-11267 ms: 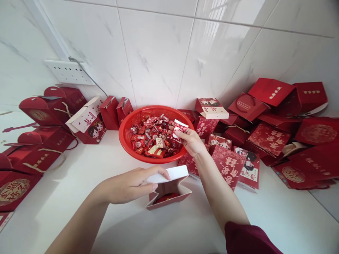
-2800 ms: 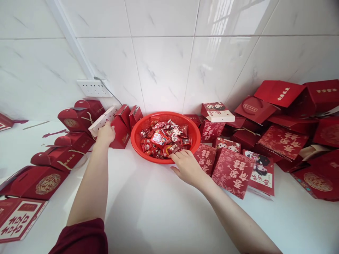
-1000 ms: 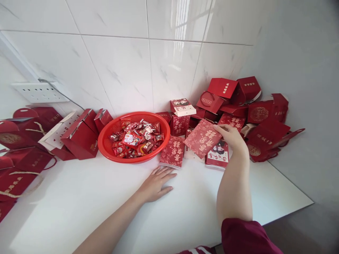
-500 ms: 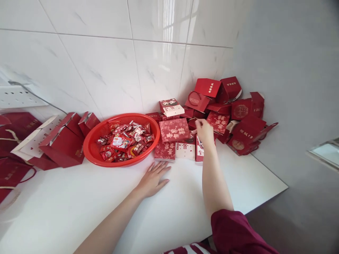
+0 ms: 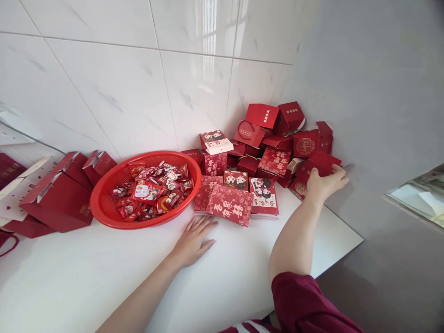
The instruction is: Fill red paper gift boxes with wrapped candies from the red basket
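Note:
My left hand (image 5: 194,243) lies flat on the white table with its fingers spread, holding nothing. Its fingertips are just in front of a floral red candy box (image 5: 231,203) that rests slantwise on other small boxes. At the right end of the pile, my right hand (image 5: 326,185) has its thumb and fingers around a red gift box (image 5: 324,162); the palm side is turned away from me. Beside the floral box lies a box with a cartoon couple (image 5: 263,192). Left of these, a red plastic basket (image 5: 100,210) holds many wrapped candies (image 5: 147,190).
Behind and right of the small boxes, more red boxes (image 5: 262,115) are heaped against the tiled wall (image 5: 114,92). Red gift bags and boxes (image 5: 60,199) stand at the left. A grey surface (image 5: 374,115) rises at the right, past the table edge (image 5: 347,259).
My right hand has moved right from the small boxes to the red gift box. The floral box has come down nearer the table front. My left hand stays flat. The view has shifted slightly.

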`<state>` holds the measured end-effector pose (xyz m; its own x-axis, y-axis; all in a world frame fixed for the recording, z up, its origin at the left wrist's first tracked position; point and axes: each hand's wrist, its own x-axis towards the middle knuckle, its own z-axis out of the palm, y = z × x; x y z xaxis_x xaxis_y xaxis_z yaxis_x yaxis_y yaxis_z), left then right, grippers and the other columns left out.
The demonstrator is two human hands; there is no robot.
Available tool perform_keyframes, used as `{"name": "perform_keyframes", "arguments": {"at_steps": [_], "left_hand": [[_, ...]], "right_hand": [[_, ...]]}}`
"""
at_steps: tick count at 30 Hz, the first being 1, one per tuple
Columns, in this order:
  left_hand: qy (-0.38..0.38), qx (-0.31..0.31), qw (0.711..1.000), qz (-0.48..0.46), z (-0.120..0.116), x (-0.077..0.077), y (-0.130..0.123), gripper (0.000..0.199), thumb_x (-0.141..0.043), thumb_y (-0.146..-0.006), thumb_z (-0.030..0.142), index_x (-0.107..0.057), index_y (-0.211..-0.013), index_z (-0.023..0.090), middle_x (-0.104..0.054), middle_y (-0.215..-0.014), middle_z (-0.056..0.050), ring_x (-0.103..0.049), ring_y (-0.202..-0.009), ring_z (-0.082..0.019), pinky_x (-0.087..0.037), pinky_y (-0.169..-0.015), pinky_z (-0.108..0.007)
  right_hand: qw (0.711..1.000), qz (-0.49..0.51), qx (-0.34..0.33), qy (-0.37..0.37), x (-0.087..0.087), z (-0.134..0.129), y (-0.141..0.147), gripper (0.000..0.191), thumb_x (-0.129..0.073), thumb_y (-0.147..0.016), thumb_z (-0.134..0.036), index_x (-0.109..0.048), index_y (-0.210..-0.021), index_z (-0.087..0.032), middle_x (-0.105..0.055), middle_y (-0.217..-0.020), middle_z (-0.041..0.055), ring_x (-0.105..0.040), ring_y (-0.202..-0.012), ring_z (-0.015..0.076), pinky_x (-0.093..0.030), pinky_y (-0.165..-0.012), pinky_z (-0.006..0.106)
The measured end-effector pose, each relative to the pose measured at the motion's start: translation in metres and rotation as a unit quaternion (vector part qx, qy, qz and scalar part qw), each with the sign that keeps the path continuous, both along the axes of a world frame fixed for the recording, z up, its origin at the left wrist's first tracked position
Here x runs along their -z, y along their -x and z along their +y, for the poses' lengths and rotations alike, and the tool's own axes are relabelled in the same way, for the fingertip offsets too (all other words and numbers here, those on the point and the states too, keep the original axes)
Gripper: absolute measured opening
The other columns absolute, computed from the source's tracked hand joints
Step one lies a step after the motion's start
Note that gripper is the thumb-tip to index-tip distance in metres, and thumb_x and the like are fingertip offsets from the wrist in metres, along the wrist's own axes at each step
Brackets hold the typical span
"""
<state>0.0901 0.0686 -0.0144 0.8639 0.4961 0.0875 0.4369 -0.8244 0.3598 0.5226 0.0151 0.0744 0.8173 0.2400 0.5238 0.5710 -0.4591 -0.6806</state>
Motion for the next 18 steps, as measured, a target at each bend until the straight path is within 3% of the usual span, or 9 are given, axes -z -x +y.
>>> {"name": "perform_keyframes", "arguments": {"at_steps": [3,7,12,15,18], "left_hand": [[0.002,0.001,1.000,-0.004,0.000,0.000,-0.001,0.053,-0.047,-0.100,0.040,-0.035,-0.151,0.031,-0.035,-0.159,-0.003,-0.029,-0.148,-0.026,-0.019,-0.123,-0.053],[0.003,0.001,1.000,-0.010,0.001,0.002,-0.001,0.054,-0.047,-0.100,0.040,-0.035,-0.151,0.032,-0.035,-0.159,-0.003,-0.031,-0.147,-0.027,-0.020,-0.123,-0.053],[0.003,0.001,1.000,-0.014,0.001,0.003,-0.001,0.054,-0.049,-0.099,0.040,-0.035,-0.151,0.033,-0.035,-0.159,-0.003,-0.031,-0.147,-0.027,-0.020,-0.123,-0.053],[0.003,0.001,1.000,-0.013,0.001,0.003,-0.001,0.053,-0.047,-0.100,0.042,-0.035,-0.151,0.033,-0.036,-0.159,-0.003,-0.031,-0.147,-0.027,-0.021,-0.122,-0.054],[0.002,0.001,1.000,-0.015,0.001,0.004,-0.001,0.053,-0.047,-0.100,0.042,-0.036,-0.151,0.033,-0.036,-0.158,-0.004,-0.031,-0.147,-0.027,-0.020,-0.123,-0.054]], "right_hand": [[0.996,0.003,0.081,-0.040,-0.001,0.002,0.007,0.056,-0.051,-0.087,-0.028,-0.032,-0.137,-0.011,-0.024,-0.144,0.0295,-0.028,-0.136,0.0421,-0.027,-0.110,0.056],[0.994,0.005,0.099,-0.051,0.002,-0.001,0.004,0.065,-0.055,-0.088,-0.029,-0.032,-0.147,-0.016,-0.007,-0.158,0.0270,-0.012,-0.146,0.0441,-0.023,-0.111,0.059],[0.996,0.029,0.081,-0.038,0.005,-0.012,-0.013,0.060,-0.048,-0.091,-0.026,-0.040,-0.147,-0.008,-0.037,-0.147,0.0293,-0.037,-0.140,0.0376,-0.028,-0.113,0.049],[0.995,0.021,0.084,-0.040,0.003,-0.015,-0.018,0.064,-0.049,-0.090,-0.028,-0.037,-0.148,-0.004,-0.040,-0.147,0.0282,-0.036,-0.142,0.0340,-0.030,-0.114,0.042],[0.992,0.028,0.112,-0.052,-0.001,-0.017,-0.018,0.060,-0.046,-0.089,-0.023,-0.041,-0.145,-0.001,-0.046,-0.141,0.0294,-0.044,-0.135,0.0348,-0.033,-0.112,0.043]]}}
